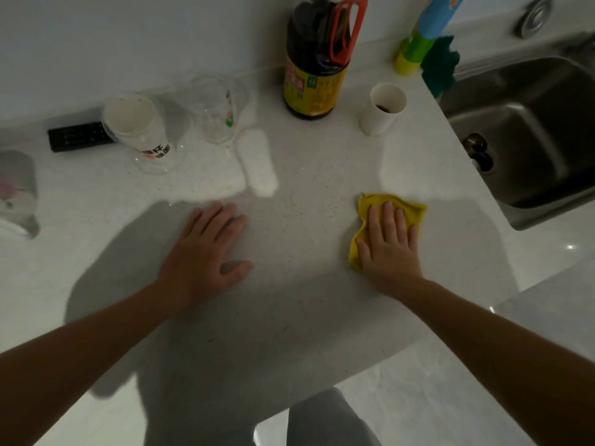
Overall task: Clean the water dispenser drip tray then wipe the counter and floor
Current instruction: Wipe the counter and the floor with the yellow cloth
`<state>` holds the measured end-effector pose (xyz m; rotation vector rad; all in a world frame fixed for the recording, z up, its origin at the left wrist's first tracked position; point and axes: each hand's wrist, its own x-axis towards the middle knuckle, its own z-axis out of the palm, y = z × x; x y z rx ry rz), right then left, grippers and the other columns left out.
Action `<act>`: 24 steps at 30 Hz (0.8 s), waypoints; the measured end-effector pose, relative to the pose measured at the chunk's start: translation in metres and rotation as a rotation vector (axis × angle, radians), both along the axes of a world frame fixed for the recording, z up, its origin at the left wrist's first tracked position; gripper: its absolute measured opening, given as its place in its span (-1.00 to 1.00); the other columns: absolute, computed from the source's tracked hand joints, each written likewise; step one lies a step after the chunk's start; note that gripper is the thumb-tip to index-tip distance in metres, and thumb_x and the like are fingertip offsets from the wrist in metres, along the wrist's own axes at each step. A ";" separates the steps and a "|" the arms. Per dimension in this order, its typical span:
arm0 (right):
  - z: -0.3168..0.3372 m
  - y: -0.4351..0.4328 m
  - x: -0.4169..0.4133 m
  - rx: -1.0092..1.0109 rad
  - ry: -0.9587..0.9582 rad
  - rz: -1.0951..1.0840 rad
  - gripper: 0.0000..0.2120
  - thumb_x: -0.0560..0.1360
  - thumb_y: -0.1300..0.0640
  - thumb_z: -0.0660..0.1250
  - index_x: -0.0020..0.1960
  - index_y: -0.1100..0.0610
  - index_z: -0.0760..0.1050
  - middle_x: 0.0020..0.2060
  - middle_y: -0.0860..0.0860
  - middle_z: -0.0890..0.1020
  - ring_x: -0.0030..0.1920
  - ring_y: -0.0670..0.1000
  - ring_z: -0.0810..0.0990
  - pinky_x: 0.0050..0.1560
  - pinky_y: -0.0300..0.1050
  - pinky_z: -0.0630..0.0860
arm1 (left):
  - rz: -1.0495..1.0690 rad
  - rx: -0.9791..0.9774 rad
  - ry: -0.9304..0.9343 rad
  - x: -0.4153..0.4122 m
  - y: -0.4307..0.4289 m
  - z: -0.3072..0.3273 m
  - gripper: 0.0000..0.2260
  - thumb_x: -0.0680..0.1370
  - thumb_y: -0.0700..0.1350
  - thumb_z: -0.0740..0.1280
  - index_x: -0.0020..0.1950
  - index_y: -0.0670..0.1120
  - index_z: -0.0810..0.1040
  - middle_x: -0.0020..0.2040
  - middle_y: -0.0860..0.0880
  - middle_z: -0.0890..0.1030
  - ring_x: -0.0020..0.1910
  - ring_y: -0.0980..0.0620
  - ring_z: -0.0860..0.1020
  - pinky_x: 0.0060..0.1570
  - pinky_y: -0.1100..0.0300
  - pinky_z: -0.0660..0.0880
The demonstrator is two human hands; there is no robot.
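Now on the worktop-wiping step: right hand [391, 249] spread flat, pressing the yellow cloth [386, 220] near the worktop [289, 317] edge by the sink [528, 130]; left hand [206, 252] spread flat, empty. Next probably sweep toward the cups; floor afterwards.

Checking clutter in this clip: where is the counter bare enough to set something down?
Bare: between the left hand and the cloth under the right hand, and the near counter. Crowded: along the wall, cups, bottle, paper cup.
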<state>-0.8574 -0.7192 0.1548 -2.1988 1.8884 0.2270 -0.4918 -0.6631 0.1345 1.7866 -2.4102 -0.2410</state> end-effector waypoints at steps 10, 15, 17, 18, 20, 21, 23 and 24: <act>-0.001 -0.132 0.042 0.012 0.069 0.678 -0.27 0.63 -0.29 -0.20 0.69 0.04 -0.14 0.68 0.14 -0.05 0.65 0.24 -0.06 0.58 0.34 -0.02 | -0.014 -0.015 0.017 0.002 -0.002 0.004 -0.27 0.59 0.34 0.19 0.63 -0.08 0.28 0.62 -0.16 0.30 0.63 -0.20 0.19 0.58 -0.25 0.12; 0.007 -0.091 0.057 0.016 0.045 0.814 -0.29 0.63 -0.26 -0.14 0.69 0.06 -0.08 0.66 0.18 0.00 0.64 0.28 -0.05 0.57 0.35 -0.03 | 0.022 -0.005 0.114 0.001 -0.003 0.008 -0.36 0.60 0.17 0.28 0.57 -0.17 0.35 0.58 -0.21 0.37 0.59 -0.22 0.27 0.59 -0.21 0.12; 0.006 -0.036 0.067 0.014 -0.006 0.890 -0.30 0.63 -0.24 -0.06 0.68 0.06 0.01 0.66 0.16 0.07 0.64 0.26 0.01 0.58 0.32 -0.02 | 0.057 -0.047 0.194 0.000 -0.001 0.012 -0.42 0.55 0.04 0.37 0.50 -0.22 0.45 0.47 -0.25 0.48 0.50 -0.24 0.41 0.57 -0.16 0.20; 0.005 -0.006 0.067 0.013 -0.039 0.889 -0.31 0.64 -0.24 0.00 0.68 0.05 0.04 0.66 0.14 0.07 0.64 0.24 0.02 0.58 0.31 -0.01 | 0.070 -0.086 0.218 0.000 0.001 0.014 -0.46 0.53 -0.01 0.40 0.47 -0.23 0.49 0.42 -0.24 0.53 0.43 -0.23 0.47 0.53 -0.11 0.28; 0.003 0.049 0.056 0.011 -0.103 0.813 -0.30 0.63 -0.24 0.08 0.68 0.03 0.04 0.66 0.10 0.08 0.65 0.20 0.01 0.58 0.31 0.02 | 0.071 -0.157 0.230 0.003 0.006 0.018 -0.52 0.51 -0.07 0.44 0.40 -0.22 0.56 0.33 -0.21 0.59 0.33 -0.21 0.55 0.38 -0.07 0.45; 0.001 0.073 0.047 0.012 -0.126 0.751 -0.29 0.64 -0.25 0.08 0.69 0.01 0.02 0.67 0.08 0.07 0.65 0.18 0.01 0.58 0.32 0.05 | 0.059 -0.169 0.229 0.007 0.010 0.020 -0.52 0.50 -0.06 0.46 0.39 -0.21 0.57 0.32 -0.20 0.59 0.32 -0.20 0.56 0.32 -0.07 0.49; 0.001 0.114 0.033 0.030 -0.127 0.606 -0.30 0.66 -0.28 0.01 0.69 -0.02 -0.05 0.68 0.05 0.03 0.66 0.15 -0.02 0.55 0.34 0.12 | 0.054 -0.150 0.207 0.020 0.024 0.023 -0.47 0.50 0.06 0.46 0.40 -0.18 0.56 0.35 -0.17 0.58 0.32 -0.19 0.55 0.29 -0.06 0.49; 0.002 0.128 0.031 0.045 -0.108 0.519 -0.30 0.66 -0.30 -0.03 0.69 -0.02 -0.07 0.68 0.04 0.02 0.66 0.15 -0.03 0.55 0.34 0.14 | 0.068 -0.132 0.182 0.029 0.033 0.024 -0.42 0.50 0.14 0.45 0.42 -0.16 0.55 0.36 -0.17 0.57 0.33 -0.19 0.54 0.31 -0.05 0.47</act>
